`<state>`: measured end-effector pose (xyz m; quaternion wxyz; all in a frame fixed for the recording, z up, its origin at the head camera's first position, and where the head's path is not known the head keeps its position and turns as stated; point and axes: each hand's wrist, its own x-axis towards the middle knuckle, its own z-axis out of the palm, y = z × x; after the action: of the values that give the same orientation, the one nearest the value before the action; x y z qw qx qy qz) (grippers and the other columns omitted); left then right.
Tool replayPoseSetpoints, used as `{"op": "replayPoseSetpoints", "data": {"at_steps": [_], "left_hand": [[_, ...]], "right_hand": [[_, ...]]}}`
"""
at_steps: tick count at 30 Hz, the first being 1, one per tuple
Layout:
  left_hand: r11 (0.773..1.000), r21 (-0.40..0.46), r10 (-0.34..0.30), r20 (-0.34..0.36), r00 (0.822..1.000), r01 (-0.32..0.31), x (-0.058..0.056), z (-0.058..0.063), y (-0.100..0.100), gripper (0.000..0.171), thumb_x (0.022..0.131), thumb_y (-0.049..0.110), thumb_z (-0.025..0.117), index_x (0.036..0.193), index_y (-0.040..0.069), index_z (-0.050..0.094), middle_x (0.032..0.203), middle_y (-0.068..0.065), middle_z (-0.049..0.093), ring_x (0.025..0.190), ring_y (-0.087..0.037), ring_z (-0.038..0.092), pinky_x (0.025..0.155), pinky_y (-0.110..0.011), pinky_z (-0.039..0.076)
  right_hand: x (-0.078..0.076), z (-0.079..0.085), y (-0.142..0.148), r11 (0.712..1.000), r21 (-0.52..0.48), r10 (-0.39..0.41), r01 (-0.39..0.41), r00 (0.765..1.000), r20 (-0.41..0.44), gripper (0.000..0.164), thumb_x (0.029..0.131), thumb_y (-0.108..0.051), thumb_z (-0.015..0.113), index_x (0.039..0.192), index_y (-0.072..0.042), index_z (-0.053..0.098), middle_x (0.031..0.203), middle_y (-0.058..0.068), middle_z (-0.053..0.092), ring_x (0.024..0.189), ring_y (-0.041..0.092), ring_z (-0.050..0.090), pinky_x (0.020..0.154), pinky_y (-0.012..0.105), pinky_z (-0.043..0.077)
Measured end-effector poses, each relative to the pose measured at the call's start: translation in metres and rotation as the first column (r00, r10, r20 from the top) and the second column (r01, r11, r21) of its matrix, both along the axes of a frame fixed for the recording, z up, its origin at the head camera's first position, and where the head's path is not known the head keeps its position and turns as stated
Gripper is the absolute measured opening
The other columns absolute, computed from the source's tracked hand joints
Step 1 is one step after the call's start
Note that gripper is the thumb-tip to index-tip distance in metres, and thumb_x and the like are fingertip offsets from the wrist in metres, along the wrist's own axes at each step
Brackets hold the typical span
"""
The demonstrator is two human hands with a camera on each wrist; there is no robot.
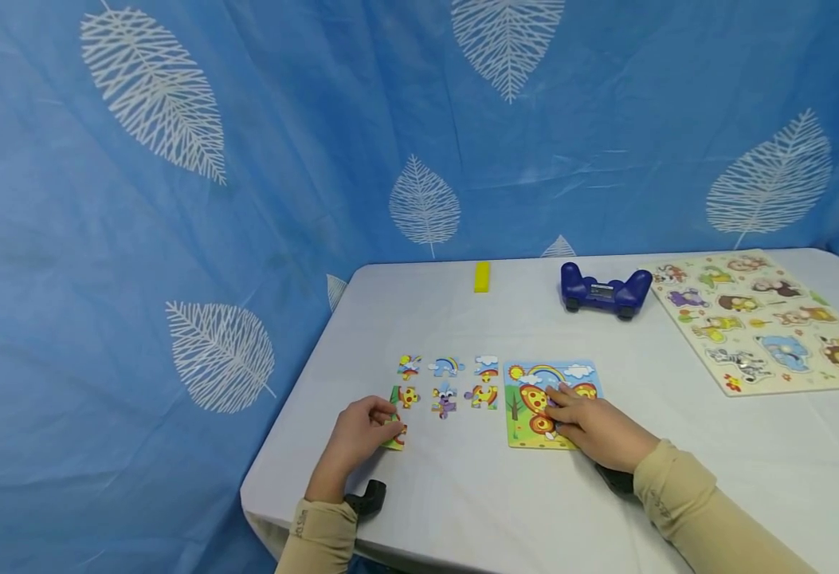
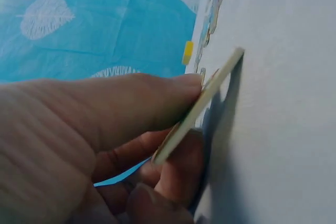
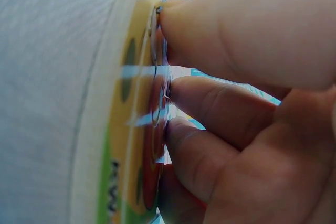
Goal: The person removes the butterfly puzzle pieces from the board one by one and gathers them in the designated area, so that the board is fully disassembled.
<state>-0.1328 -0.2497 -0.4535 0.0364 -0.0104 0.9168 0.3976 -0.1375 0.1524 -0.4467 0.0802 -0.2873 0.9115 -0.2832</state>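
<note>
My left hand (image 1: 363,431) pinches a flat jigsaw piece (image 1: 396,440) between thumb and fingers at the front left of the laid-out pieces. In the left wrist view that piece (image 2: 202,106) is tilted edge-on, one edge close to the white tabletop. Fingertips of my right hand (image 1: 598,426) rest on a butterfly puzzle board (image 1: 519,434), covering part of its picture. The right wrist view shows the thumb and fingers (image 3: 205,103) touching the board's face (image 3: 131,103). Loose jigsaw pieces (image 1: 444,399) lie in two rows between the hands.
A yellow block (image 1: 482,277) lies near the table's back edge. A blue game controller (image 1: 604,292) is right of it. On the right side lies a large animal puzzle board (image 1: 763,319). A blue leaf-patterned curtain (image 1: 319,159) hangs behind and left of the white table (image 1: 405,311).
</note>
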Motion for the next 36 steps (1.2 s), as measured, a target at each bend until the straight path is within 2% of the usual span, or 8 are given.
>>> {"op": "replayPoseSetpoints", "data": {"at_steps": [8, 14, 21, 25, 28, 31, 34, 36], "left_hand": [[0.998, -0.059, 0.023, -0.029, 0.999, -0.025, 0.002, 0.001, 0.004, 0.024, 0.085, 0.02, 0.086, 0.098, 0.008, 0.07, 0.087, -0.001, 0.065, 0.078, -0.015, 0.057, 0.068, -0.032, 0.048], [0.98, -0.192, 0.037, -0.038, 0.999, -0.044, 0.004, 0.001, 0.006, 0.024, 0.085, 0.03, 0.086, 0.096, 0.015, 0.071, 0.089, 0.002, 0.065, 0.078, -0.014, 0.056, 0.068, -0.033, 0.047], [0.983, -0.181, 0.033, -0.047, 0.998, -0.041, 0.004, 0.0, 0.007, 0.025, 0.086, 0.025, 0.085, 0.098, 0.012, 0.068, 0.088, 0.0, 0.062, 0.077, -0.017, 0.053, 0.068, -0.033, 0.045], [0.971, -0.231, 0.048, -0.08, 0.996, -0.066, 0.005, 0.002, 0.013, 0.029, 0.086, 0.026, 0.085, 0.103, 0.011, 0.068, 0.089, -0.001, 0.06, 0.077, -0.017, 0.051, 0.067, -0.031, 0.044], [0.955, -0.284, 0.049, -0.128, 0.99, -0.084, 0.005, 0.01, 0.026, 0.031, 0.088, 0.029, 0.083, 0.109, 0.011, 0.069, 0.091, -0.001, 0.059, 0.074, -0.015, 0.05, 0.064, -0.03, 0.043], [0.947, -0.319, -0.013, -0.173, 0.985, -0.044, 0.005, 0.022, 0.05, 0.03, 0.091, 0.032, 0.08, 0.112, 0.013, 0.07, 0.093, 0.001, 0.061, 0.073, -0.013, 0.051, 0.061, -0.029, 0.042], [0.938, -0.336, -0.137, -0.156, 0.978, 0.078, 0.003, 0.034, 0.084, 0.029, 0.093, 0.034, 0.078, 0.114, 0.016, 0.071, 0.095, 0.003, 0.063, 0.075, -0.01, 0.053, 0.063, -0.028, 0.043], [0.922, -0.341, -0.23, -0.105, 0.967, 0.182, 0.0, 0.041, 0.11, 0.033, 0.092, 0.036, 0.079, 0.117, 0.016, 0.071, 0.097, 0.003, 0.065, 0.078, -0.01, 0.055, 0.065, -0.028, 0.046]], "right_hand": [[-0.001, 0.0, 0.001, 1.0, -0.003, 0.0, 0.0, 1.0, -0.003, 0.038, 0.1, -0.008, 0.064, 0.137, 0.003, 0.063, 0.153, 0.028, 0.046, 0.144, 0.053, 0.037, 0.111, 0.065, 0.036], [-0.001, 0.001, 0.0, 1.0, -0.002, 0.003, -0.003, 1.0, -0.004, 0.038, 0.1, -0.008, 0.063, 0.137, 0.003, 0.063, 0.153, 0.028, 0.046, 0.144, 0.053, 0.037, 0.111, 0.066, 0.036], [-0.001, 0.001, -0.001, 1.0, 0.002, 0.001, -0.001, 1.0, 0.001, 0.038, 0.1, -0.007, 0.064, 0.137, 0.003, 0.063, 0.153, 0.028, 0.046, 0.144, 0.053, 0.037, 0.111, 0.065, 0.037], [0.001, 0.002, 0.0, 1.0, -0.001, 0.001, -0.001, 1.0, -0.004, 0.038, 0.1, -0.008, 0.064, 0.136, 0.003, 0.064, 0.153, 0.028, 0.047, 0.143, 0.053, 0.038, 0.11, 0.065, 0.037], [0.001, 0.002, -0.001, 1.0, -0.002, -0.007, 0.007, 1.0, -0.004, 0.038, 0.1, -0.01, 0.065, 0.135, 0.001, 0.065, 0.152, 0.028, 0.048, 0.143, 0.053, 0.039, 0.11, 0.065, 0.037], [-0.001, 0.001, -0.001, 0.999, -0.019, -0.04, 0.04, 0.999, -0.022, 0.037, 0.1, -0.009, 0.065, 0.136, 0.0, 0.065, 0.15, 0.027, 0.051, 0.14, 0.05, 0.045, 0.109, 0.063, 0.041], [-0.003, 0.001, 0.0, 0.994, -0.054, -0.097, 0.093, 0.993, -0.062, 0.037, 0.1, -0.004, 0.063, 0.136, 0.0, 0.065, 0.147, 0.026, 0.055, 0.133, 0.048, 0.053, 0.104, 0.06, 0.046], [-0.005, 0.001, 0.001, 0.988, -0.077, -0.139, 0.131, 0.985, -0.1, 0.036, 0.098, -0.001, 0.063, 0.134, 0.001, 0.066, 0.142, 0.025, 0.06, 0.128, 0.048, 0.058, 0.101, 0.06, 0.049]]}}
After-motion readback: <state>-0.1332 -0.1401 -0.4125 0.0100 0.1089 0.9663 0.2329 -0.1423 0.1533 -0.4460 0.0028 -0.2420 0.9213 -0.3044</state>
